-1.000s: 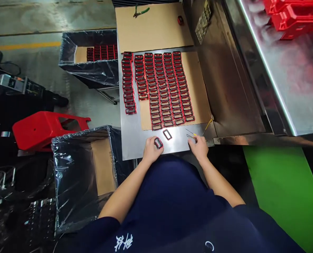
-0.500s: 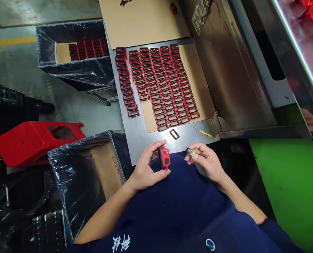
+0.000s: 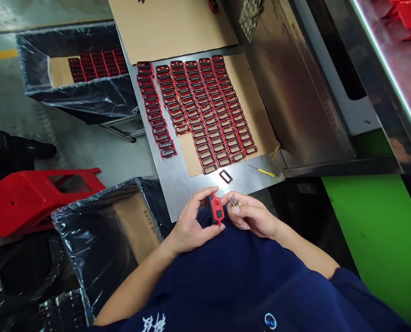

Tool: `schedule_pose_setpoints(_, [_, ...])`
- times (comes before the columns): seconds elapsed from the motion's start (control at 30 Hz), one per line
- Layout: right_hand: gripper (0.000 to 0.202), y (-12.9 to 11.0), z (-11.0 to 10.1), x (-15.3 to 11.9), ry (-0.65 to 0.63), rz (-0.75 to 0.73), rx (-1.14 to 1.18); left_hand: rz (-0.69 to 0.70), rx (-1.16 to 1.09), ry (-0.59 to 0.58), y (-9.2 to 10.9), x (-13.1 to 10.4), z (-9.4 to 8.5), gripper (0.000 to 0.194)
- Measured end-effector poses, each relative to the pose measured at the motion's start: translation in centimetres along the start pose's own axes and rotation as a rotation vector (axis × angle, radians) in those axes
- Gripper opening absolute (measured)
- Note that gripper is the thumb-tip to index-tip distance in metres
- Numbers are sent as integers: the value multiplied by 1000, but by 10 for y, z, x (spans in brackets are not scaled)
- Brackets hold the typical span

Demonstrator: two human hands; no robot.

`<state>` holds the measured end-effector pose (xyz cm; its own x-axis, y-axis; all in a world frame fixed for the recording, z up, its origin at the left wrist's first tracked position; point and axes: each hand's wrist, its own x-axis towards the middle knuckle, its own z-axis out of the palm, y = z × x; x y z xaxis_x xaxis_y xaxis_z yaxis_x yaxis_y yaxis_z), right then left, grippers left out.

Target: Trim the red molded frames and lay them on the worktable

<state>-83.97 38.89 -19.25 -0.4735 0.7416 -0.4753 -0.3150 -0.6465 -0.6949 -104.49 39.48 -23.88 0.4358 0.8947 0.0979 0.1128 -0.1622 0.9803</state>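
A red and black part point(image 3: 217, 210) stands between the thumb and fingers of my left hand point(image 3: 193, 221), its red face turned to the right. Close by on the right, my right hand point(image 3: 248, 214) is closed on a small metal tool point(image 3: 234, 203) with a bit of yellow on it; its tip points up and its lower end is hidden in the fingers. Just beyond the hands, a single black and red frame point(image 3: 225, 176) lies on the metal table point(image 3: 187, 186). Rows of similar frames point(image 3: 212, 117) lie behind it, many on cardboard.
A yellow-handled pick point(image 3: 265, 173) lies near the table's right corner. To the left stand a plastic-lined bin point(image 3: 98, 235) and another bin point(image 3: 84, 99) holding frames. A red molded part point(image 3: 35, 196) lies at far left. A metal panel point(image 3: 295, 92) borders the table's right side.
My right hand has moved left with the metal tool, close to the red and black part, and the tool's tip now points more upward. The table appears shifted left in the view.
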Motion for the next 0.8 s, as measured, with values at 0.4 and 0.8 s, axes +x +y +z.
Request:
schedule_pose_setpoints(0.4, [33, -5, -1, 3, -31, 5, -90, 0, 70, 23, 6, -1, 6, 70])
schedule_pose_setpoints(0.8, [37, -6, 1, 9, 22, 59, -130, -76, 126, 26, 7, -6, 6, 73])
